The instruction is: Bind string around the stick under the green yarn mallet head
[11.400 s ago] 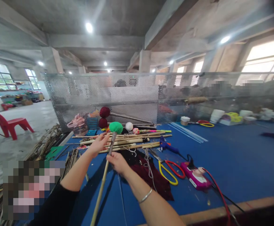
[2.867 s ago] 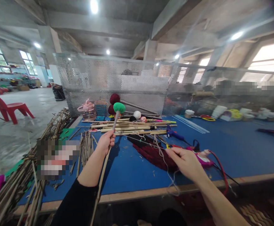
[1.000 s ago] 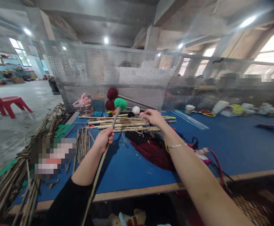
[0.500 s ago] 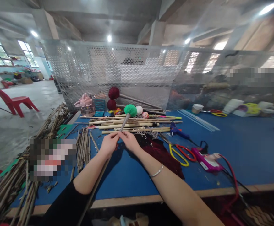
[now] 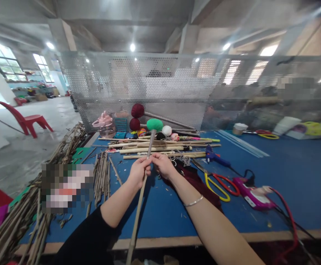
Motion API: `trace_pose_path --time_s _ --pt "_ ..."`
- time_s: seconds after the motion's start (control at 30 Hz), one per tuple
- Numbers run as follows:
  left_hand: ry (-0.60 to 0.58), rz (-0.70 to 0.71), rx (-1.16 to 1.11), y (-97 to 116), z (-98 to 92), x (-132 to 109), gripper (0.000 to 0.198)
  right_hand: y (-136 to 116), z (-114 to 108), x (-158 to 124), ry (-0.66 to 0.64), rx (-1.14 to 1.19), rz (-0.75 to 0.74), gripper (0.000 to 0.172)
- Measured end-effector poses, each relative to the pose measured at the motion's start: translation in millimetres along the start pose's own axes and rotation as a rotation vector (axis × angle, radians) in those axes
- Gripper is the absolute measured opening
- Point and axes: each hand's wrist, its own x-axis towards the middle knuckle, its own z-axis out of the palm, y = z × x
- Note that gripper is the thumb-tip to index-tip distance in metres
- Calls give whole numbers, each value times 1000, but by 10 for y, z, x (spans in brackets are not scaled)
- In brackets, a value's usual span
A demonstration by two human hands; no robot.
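Note:
I hold a long bamboo stick (image 5: 138,206) upright over the blue table (image 5: 163,217); a green fabric ball (image 5: 154,124) caps its top. My left hand (image 5: 139,170) is wrapped round the stick just below the ball. My right hand (image 5: 163,164) pinches the stick from the right at the same height, the fingers of both hands touching. Whether thin string lies under the fingers I cannot tell.
Bamboo sticks (image 5: 155,149) lie across the table behind my hands, with dark red balls on sticks (image 5: 137,110) by the perforated metal screen (image 5: 177,92). Dark red cloth (image 5: 193,180), yellow-and-red scissors (image 5: 218,184), a blue glue gun (image 5: 214,157) and a pink tool (image 5: 253,195) lie right. Loose sticks (image 5: 25,217) pile left.
My right hand reached out to the stick pile, then came back to the stick beside my left hand. The stick now stands more upright and nearer the middle.

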Motion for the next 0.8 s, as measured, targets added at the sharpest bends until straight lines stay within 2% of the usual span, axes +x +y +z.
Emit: trace_pose_path --time_s 0.17,0.4,0.47,0.57,0.67,0.73,0.8 --pt "26 -42 -32 30 -82 -15 29 -2 -3 40 -131 43 -29 25" --pt "-41 -38 118 22 -108 -43 29 -13 -21 61 -217 118 0 30" --pt "-62 -24 195 8 -119 -45 32 12 -44 67 -185 112 -16 29" --pt "-29 97 433 -21 -146 -32 35 53 -60 94 -103 72 -40 30" --pt "64 254 575 -58 -165 -13 34 55 -59 120 -86 39 -8 33" --pt "78 223 581 -76 -167 -8 35 26 -69 123 -110 44 8 33" --pt "37 118 499 -77 -163 -15 36 -18 -97 111 -182 53 47 32"
